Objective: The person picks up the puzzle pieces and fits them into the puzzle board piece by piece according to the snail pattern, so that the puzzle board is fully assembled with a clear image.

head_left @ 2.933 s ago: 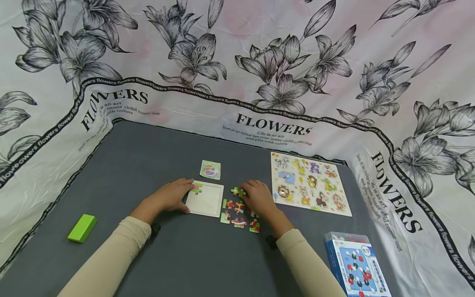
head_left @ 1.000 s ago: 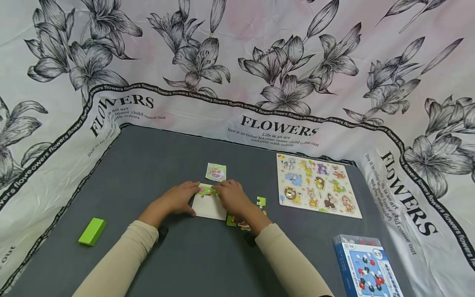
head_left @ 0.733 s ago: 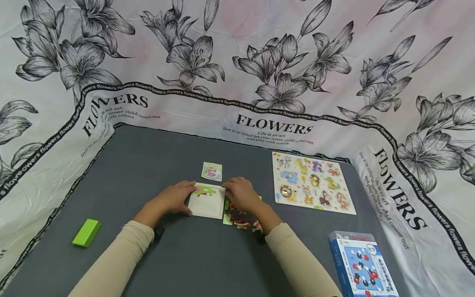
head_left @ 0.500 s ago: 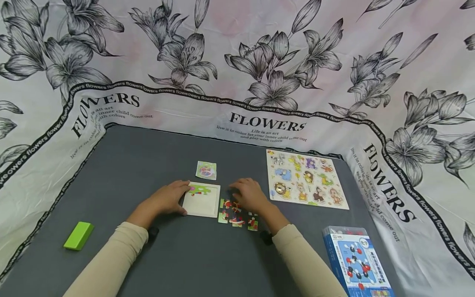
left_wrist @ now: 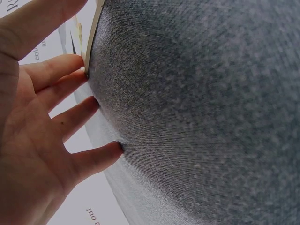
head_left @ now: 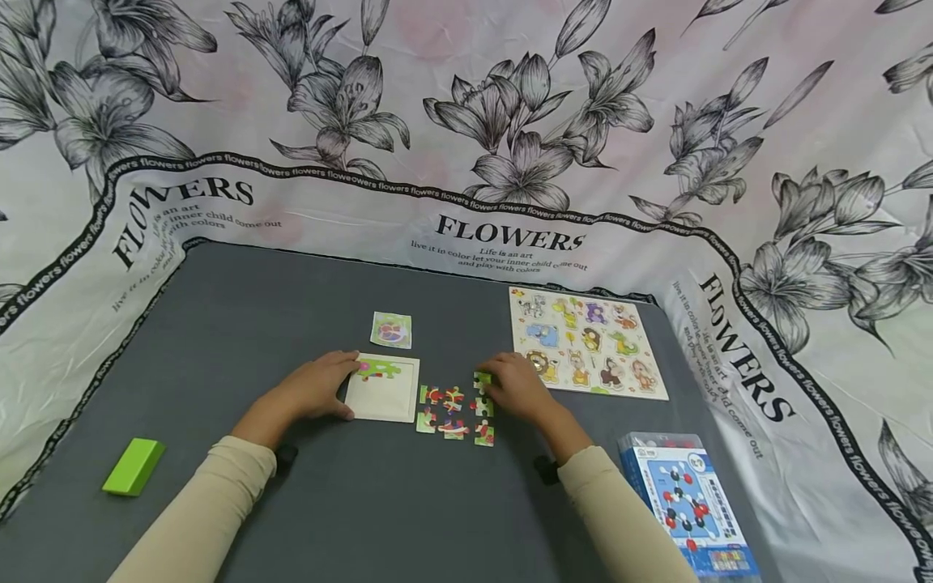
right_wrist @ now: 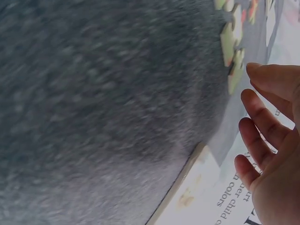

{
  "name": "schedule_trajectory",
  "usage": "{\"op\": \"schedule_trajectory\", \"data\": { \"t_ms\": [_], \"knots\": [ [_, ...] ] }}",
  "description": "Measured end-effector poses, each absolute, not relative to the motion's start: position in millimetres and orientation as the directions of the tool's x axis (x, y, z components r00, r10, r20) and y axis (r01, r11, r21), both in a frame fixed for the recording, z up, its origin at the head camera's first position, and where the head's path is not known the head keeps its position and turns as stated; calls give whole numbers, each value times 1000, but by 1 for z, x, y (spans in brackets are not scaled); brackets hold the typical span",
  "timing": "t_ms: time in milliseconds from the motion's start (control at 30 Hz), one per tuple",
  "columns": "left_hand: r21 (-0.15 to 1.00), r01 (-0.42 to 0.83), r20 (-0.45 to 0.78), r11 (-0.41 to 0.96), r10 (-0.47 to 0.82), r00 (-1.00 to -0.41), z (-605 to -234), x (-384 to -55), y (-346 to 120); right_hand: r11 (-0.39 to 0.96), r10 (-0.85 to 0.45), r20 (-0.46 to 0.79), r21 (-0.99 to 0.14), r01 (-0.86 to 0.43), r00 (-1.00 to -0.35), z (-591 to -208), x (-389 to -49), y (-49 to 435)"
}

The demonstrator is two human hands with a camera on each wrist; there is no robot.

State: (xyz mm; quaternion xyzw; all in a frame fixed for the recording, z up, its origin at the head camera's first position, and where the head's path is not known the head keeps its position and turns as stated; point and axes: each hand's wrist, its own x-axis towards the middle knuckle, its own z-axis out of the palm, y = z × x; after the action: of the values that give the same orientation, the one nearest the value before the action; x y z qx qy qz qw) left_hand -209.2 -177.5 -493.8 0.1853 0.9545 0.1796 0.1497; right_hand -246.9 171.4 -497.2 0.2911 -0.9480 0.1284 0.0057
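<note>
A shallow white puzzle tray point(head_left: 382, 397) lies on the dark table, with joined green pieces point(head_left: 379, 369) along its far side. My left hand point(head_left: 312, 389) rests at the tray's left side, thumb at the near corner and fingertips at the far one. In the left wrist view its fingers are spread and nearly straight, touching the tray edge and the table. Right of the tray lie several loose jigsaw pieces point(head_left: 453, 429). My right hand point(head_left: 521, 387) has its fingertips beside the farthest jigsaw piece point(head_left: 482, 380) of the right column. A gap shows between thumb and fingers in the right wrist view.
Behind the tray lies a small picture card point(head_left: 391, 330). An animal puzzle board point(head_left: 589, 343) lies at the back right, close behind the right hand. A boxed molecule model set point(head_left: 688, 506) stands front right, a green block point(head_left: 134, 467) at the left. Flowered cloth surrounds the table.
My right hand carried a green jigsaw piece to the tray's far side, let go of it there, then moved right to the loose pieces. The left hand stayed at the tray.
</note>
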Motion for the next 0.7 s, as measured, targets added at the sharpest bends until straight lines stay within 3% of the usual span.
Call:
{"op": "schedule_trajectory", "data": {
  "t_ms": [700],
  "knots": [
    [406, 288, -227, 867, 401, -887, -492, -210, -178, 796, -549, 100, -241, -556, -830, -505, -249, 176]
  ]
}}
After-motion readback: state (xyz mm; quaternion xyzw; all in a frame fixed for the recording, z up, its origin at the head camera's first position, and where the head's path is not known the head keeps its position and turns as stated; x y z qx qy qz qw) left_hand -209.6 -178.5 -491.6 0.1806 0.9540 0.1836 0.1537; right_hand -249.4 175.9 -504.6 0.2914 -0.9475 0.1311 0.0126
